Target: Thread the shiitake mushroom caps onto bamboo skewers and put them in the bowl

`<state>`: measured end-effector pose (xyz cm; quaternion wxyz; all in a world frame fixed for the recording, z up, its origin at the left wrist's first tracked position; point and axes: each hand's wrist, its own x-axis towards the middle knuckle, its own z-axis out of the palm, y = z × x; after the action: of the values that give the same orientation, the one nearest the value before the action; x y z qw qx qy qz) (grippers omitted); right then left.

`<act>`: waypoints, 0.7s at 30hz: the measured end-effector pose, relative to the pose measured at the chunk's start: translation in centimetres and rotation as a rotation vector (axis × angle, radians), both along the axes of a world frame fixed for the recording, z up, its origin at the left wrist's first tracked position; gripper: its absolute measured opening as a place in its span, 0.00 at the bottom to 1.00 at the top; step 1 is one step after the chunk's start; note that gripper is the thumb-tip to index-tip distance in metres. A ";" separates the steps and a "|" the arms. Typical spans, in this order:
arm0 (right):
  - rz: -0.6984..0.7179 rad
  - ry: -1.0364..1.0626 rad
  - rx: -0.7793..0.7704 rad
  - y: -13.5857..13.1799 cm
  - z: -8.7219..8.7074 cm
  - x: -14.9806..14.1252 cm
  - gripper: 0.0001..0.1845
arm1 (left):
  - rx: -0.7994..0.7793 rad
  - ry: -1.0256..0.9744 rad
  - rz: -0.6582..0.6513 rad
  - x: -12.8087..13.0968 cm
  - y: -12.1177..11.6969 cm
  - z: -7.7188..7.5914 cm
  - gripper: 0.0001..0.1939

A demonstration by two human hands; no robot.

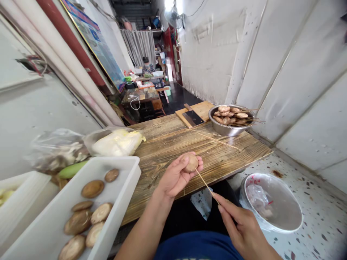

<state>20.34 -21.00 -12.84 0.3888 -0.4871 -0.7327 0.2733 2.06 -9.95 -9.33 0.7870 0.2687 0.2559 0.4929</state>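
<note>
Left hand cupping a mushroom cap, a thin skewer meeting its rim, right hand pinching the shaft.
From the left, a smooth white tray holds loose caps, brown and rounded or pale-faced. Right of it, by the near edge of the grainy wooden worktop, the cupped cap looks light, spongy and apt to split; thumb and curled fingers around its sides suit it. The skewer, straight and probably stiff but snappable, wants a grip near the cap; how deep its tip sits cannot be told. Farther right stands a shiny, round metal bowl of skewered caps.
</note>
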 end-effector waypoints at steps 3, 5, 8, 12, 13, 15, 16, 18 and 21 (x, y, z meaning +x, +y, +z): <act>0.010 0.006 0.032 0.2 -0.3 -0.1 0.21 | -0.011 -0.007 0.005 -0.1 -0.1 -0.1 0.11; 0.021 -0.001 0.047 0.5 -0.3 -0.1 0.21 | -0.009 -0.005 0.011 -0.2 0.0 -0.1 0.11; 0.021 0.000 0.067 0.9 -0.3 -0.3 0.20 | -0.010 -0.001 0.020 -0.3 0.0 0.0 0.11; 0.024 0.009 0.110 1.4 -0.4 -0.9 0.20 | -0.006 -0.004 0.024 -0.4 -0.2 0.2 0.10; 0.021 0.008 0.118 1.5 -0.4 -1.1 0.20 | -0.002 -0.007 0.027 -0.4 -0.2 0.3 0.10; 0.009 0.007 0.141 1.6 -0.5 -1.6 0.20 | 0.004 -0.014 0.029 -0.3 -0.4 0.5 0.10; 0.002 0.005 0.154 1.7 -0.6 -1.8 0.20 | 0.005 -0.015 0.028 -0.2 -0.4 0.6 0.10; -0.006 0.007 0.193 1.9 -0.8 -2.2 0.20 | 0.009 -0.008 0.029 -0.2 -0.5 0.8 0.10; -0.005 0.032 0.258 2.3 -1.2 -2.8 0.20 | 0.035 0.020 0.045 -0.4 -0.7 1.2 0.11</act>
<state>17.56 -18.66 -14.08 0.4604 -0.4306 -0.7543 0.1835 1.66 -10.60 -8.17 0.7682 0.2814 0.2613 0.5122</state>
